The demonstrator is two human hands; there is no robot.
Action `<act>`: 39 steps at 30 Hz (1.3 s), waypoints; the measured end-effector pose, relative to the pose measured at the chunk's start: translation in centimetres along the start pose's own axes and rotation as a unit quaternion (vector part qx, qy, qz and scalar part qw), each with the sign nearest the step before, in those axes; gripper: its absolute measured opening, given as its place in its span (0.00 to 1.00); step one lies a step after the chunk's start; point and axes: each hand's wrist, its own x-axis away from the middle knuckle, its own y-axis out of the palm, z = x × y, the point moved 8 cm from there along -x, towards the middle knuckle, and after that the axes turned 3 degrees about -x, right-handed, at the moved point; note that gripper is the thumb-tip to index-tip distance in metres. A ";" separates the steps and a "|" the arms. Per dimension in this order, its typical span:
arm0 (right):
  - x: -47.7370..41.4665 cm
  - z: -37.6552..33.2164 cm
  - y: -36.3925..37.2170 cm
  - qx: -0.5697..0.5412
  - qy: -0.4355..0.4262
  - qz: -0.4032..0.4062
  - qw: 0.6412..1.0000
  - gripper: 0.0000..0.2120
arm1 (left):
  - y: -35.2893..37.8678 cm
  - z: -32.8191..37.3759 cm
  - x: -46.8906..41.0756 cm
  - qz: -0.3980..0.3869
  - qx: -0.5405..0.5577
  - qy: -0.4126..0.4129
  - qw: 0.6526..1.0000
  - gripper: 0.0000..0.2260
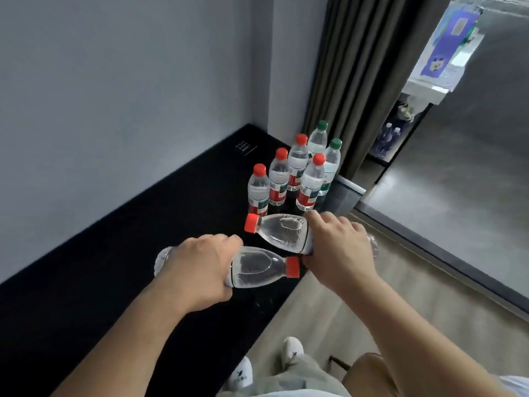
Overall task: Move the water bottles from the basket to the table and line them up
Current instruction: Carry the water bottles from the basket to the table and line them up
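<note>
So the table (120,224) I'm working over is plain glossy black. On it, four clear bottles have red caps (260,169) and red-and-green labels with a white band, and behind those, two have green caps (322,125) with green-and-white labels. The bottle in my left grip (197,270) is clear with a red cap (292,267), same for the one in my right grip (337,247), red cap (251,223). Beyond the table the wall (114,81) is pale grey, the curtain (357,81) dark olive-brown with vertical folds.

Soft, even daylight enters from the window (463,167) at right, the black table (86,296) stays dim, and wide-angle distortion bends the slightly blurred edges.
</note>
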 end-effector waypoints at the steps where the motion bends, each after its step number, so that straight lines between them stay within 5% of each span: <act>1: -1.0 -0.2 0.3 -0.005 -0.019 -0.005 1.000 0.31 | 0.1 -0.2 -0.2 -0.003 -0.002 -0.019 1.000 0.17; 15: -7.1 -2.4 5.7 -0.026 -0.287 -0.067 0.955 0.30 | 4.6 1.4 2.6 -0.005 0.091 -0.271 0.958 0.20; 22: -6.9 -3.6 13.0 -0.038 -0.357 -0.063 0.931 0.29 | 11.7 0.8 3.2 0.003 0.091 -0.317 0.944 0.20; 32: -8.0 -1.9 22.0 -0.070 -0.404 0.066 0.910 0.30 | 20.8 1.1 0.4 0.073 0.029 -0.339 0.937 0.20; 39: -8.0 0.7 21.8 -0.157 -0.389 0.061 0.906 0.29 | 20.6 4.0 0.0 0.149 0.121 -0.331 0.924 0.23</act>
